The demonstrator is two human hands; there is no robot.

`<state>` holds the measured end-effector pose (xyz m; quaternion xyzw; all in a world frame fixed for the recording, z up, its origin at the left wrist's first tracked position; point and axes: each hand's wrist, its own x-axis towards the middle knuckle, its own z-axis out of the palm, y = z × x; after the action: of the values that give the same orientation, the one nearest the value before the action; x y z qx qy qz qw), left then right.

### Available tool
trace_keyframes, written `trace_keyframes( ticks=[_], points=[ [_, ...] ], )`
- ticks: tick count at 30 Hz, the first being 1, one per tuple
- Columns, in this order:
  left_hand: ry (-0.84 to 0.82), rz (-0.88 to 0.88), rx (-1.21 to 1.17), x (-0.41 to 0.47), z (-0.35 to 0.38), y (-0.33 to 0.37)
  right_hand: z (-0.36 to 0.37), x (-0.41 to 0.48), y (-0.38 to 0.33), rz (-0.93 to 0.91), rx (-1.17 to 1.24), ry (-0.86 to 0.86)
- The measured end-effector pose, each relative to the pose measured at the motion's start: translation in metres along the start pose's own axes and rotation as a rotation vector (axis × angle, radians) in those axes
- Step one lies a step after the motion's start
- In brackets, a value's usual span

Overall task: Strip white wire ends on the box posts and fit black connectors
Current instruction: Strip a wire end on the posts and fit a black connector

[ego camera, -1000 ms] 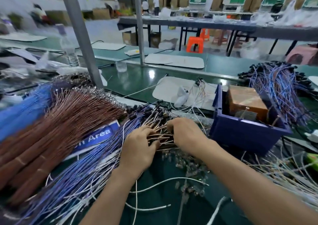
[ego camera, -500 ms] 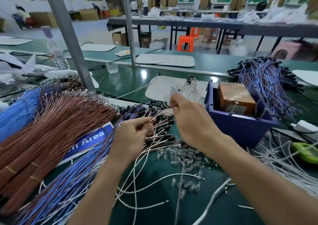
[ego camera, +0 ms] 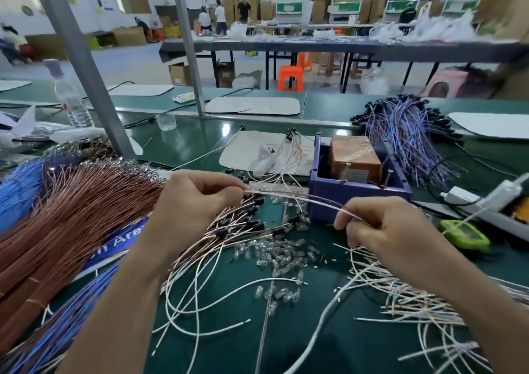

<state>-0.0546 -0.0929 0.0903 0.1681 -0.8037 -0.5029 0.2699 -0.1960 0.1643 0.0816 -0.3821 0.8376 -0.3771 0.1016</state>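
Observation:
My left hand (ego camera: 197,202) and my right hand (ego camera: 380,225) each pinch one end of a thin white wire (ego camera: 297,197) stretched between them above the green bench. Below the wire lies a fan of wires with black connectors (ego camera: 252,225) on their ends. The blue box (ego camera: 355,193) with posts and a brown block inside stands just beyond my right hand. Loose white wires (ego camera: 206,296) curl on the bench between my forearms, and more lie under my right arm.
Brown wire bundles (ego camera: 71,216) and blue wire bundles (ego camera: 17,190) fill the left. Small clear parts (ego camera: 283,256) are scattered at the centre. A blue-and-white wire bundle (ego camera: 409,133) lies behind the box. A green tool (ego camera: 463,235) and a grey post (ego camera: 86,67) stand nearby.
Both hands rose from the connector pile. They then drew apart, the right hand moving right and down, with one white wire now stretched between them.

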Motion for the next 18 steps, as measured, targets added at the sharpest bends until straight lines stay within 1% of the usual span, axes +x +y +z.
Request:
trace_keyframes(
  ticks=[2, 4, 5, 6, 8, 10, 12, 14, 16, 17, 18],
  points=[
    [-0.106, 0.088, 0.061, -0.001, 0.019, 0.014, -0.008, -0.008, 0.004, 0.016, 0.198, -0.054],
    [-0.161, 0.168, 0.126, -0.001, 0.043, 0.025, -0.017, -0.013, 0.006, 0.033, 0.412, -0.018],
    [-0.166, 0.203, 0.135, -0.002, 0.057, 0.028, -0.023, -0.015, 0.006, 0.025, 0.442, 0.014],
    [-0.171, 0.227, 0.128, -0.002, 0.070, 0.030, -0.030, -0.017, 0.007, 0.008, 0.413, 0.049],
    [-0.209, 0.228, 0.104, -0.004, 0.096, 0.030, -0.044, -0.023, 0.012, -0.037, 0.215, 0.131],
    [-0.282, 0.164, 0.063, -0.006, 0.120, 0.027, -0.057, -0.029, 0.019, -0.049, -0.028, 0.207],
    [-0.328, 0.060, 0.050, -0.008, 0.136, 0.018, -0.066, -0.034, 0.030, -0.016, -0.198, 0.296],
    [-0.320, -0.014, 0.062, -0.011, 0.139, 0.004, -0.074, -0.038, 0.045, 0.045, -0.262, 0.410],
    [-0.298, -0.083, 0.019, -0.012, 0.131, -0.014, -0.083, -0.044, 0.060, 0.106, -0.264, 0.507],
    [-0.276, -0.142, -0.025, -0.012, 0.124, -0.021, -0.086, -0.046, 0.068, 0.136, -0.259, 0.531],
    [-0.244, -0.207, -0.128, -0.011, 0.116, -0.028, -0.087, -0.049, 0.074, 0.162, -0.252, 0.537]
  ],
)
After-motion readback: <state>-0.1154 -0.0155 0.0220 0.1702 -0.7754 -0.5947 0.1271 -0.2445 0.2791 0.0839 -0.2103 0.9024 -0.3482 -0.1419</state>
